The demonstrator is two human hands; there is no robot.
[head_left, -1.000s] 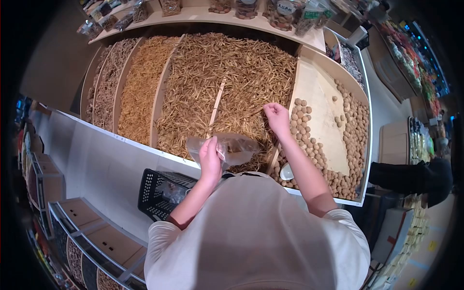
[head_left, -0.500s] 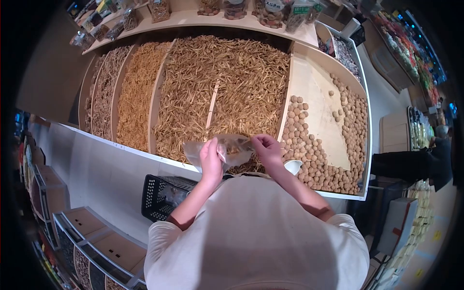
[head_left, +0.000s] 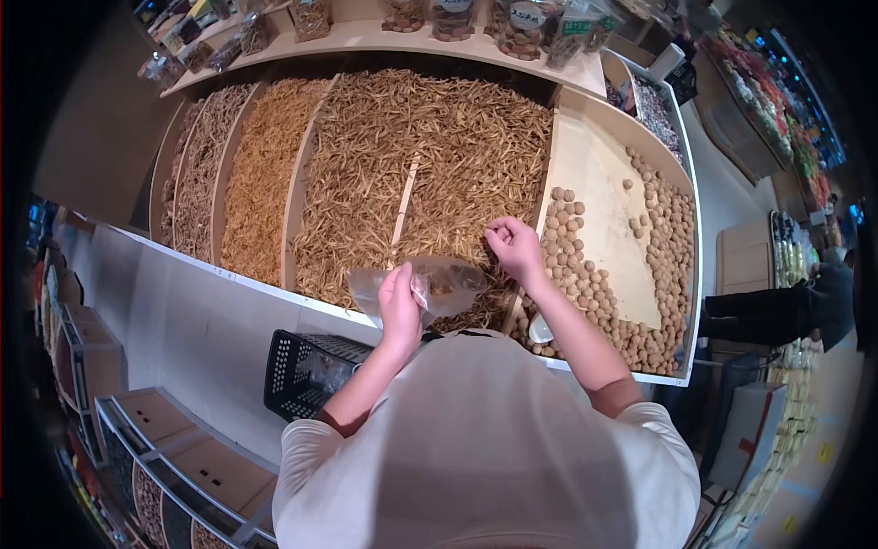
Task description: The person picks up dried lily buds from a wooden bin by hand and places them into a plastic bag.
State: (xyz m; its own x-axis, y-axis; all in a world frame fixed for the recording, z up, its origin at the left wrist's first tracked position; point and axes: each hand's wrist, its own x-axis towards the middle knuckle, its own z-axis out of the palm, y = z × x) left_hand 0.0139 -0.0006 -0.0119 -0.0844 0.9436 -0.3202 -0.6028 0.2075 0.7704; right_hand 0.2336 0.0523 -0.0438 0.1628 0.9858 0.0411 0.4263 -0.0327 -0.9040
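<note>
In my left hand is the gathered edge of a clear plastic bag, its mouth spread toward the right. Some brown strips show through the bag's film. My right hand is above the bin of dried brown strips, close to the divider beside the round nuts. Its thumb and fingers are pinched together at the strips; what is between them is too small to make out. A white scoop lies on the round, walnut-like nuts, below my right forearm.
Left of the brown strips is a bin of orange shreds, with wooden dividers between bins. Packaged goods stand along the shelf at the back. A black basket is below the counter's front edge. A person in dark clothes is at the right.
My right hand has moved away from the bag's mouth, up and to the right over the brown strips. My left hand keeps its hold on the bag in nearly the same place.
</note>
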